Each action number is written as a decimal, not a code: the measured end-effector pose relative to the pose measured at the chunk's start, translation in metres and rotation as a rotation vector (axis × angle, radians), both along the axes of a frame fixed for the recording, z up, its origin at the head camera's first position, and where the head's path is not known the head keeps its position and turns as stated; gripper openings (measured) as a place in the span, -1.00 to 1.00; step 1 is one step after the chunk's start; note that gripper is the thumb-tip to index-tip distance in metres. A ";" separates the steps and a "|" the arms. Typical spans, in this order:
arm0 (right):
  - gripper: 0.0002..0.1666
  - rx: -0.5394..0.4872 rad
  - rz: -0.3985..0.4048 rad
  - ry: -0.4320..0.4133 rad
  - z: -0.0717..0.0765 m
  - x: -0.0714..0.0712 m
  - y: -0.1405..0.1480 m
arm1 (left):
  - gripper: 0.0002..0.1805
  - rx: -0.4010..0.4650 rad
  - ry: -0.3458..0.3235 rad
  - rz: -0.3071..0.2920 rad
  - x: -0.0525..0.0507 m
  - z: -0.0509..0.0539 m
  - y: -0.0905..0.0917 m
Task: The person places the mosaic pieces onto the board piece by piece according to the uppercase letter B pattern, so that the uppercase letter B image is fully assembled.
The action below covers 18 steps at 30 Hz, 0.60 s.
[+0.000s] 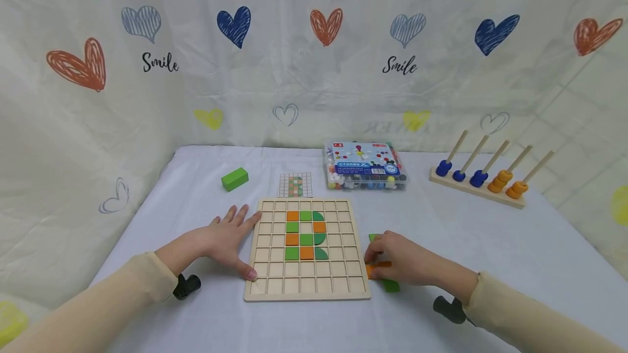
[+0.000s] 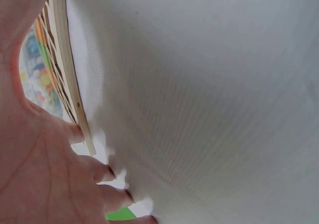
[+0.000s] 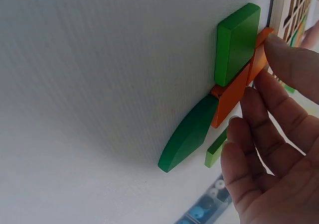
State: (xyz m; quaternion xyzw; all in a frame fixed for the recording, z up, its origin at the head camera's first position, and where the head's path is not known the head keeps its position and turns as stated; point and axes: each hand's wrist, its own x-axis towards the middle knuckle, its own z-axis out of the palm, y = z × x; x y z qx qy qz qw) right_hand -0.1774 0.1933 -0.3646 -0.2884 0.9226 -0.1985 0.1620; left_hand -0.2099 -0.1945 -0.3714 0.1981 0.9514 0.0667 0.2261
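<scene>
Left hand [image 1: 228, 241] splays its fingers against the gridded wooden board [image 1: 276, 286]; right hand [image 1: 399, 257], curled, pinches an orange tile [image 3: 257, 61].

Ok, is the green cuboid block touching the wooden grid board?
Apart. The head view shows white tablecloth between the green cuboid block and the wooden grid board.

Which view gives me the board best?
The head view: it shows the board from above, nearly whole, with its grid readable. The left wrist view catches only one side at a steep slant; the right wrist view has just a sliver at top right.
</scene>
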 end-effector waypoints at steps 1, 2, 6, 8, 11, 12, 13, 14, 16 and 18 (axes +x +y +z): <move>-0.84 0.006 -0.006 -0.006 0.000 0.000 0.000 | 0.52 0.001 -0.001 0.001 0.000 0.000 0.000; -0.82 0.016 -0.013 -0.008 0.000 0.000 0.000 | 0.52 0.001 -0.001 0.002 0.000 0.000 0.000; -0.74 0.048 -0.039 -0.013 0.000 0.001 -0.002 | 0.52 -0.001 -0.004 0.004 0.001 0.001 0.000; -0.71 0.061 -0.044 -0.006 0.001 0.002 -0.004 | 0.52 -0.001 -0.007 0.005 0.001 0.002 0.000; -0.71 0.070 -0.044 0.005 0.001 0.004 -0.005 | 0.52 0.003 -0.010 0.005 0.001 0.002 0.001; -0.72 0.071 -0.043 0.010 0.001 0.005 -0.006 | 0.52 0.005 -0.011 0.004 0.001 0.002 0.001; -0.72 0.073 -0.042 0.014 0.001 0.005 -0.006 | 0.52 0.004 -0.012 0.004 0.001 0.002 0.001; -0.73 0.073 -0.040 0.018 0.001 0.005 -0.006 | 0.53 0.006 -0.013 0.004 0.001 0.002 0.001; -0.74 0.075 -0.050 0.015 0.001 0.005 -0.006 | 0.53 0.008 -0.013 0.001 0.001 0.002 0.001; -0.76 0.073 -0.053 0.016 0.000 0.005 -0.006 | 0.53 0.009 -0.015 0.003 0.000 0.001 0.000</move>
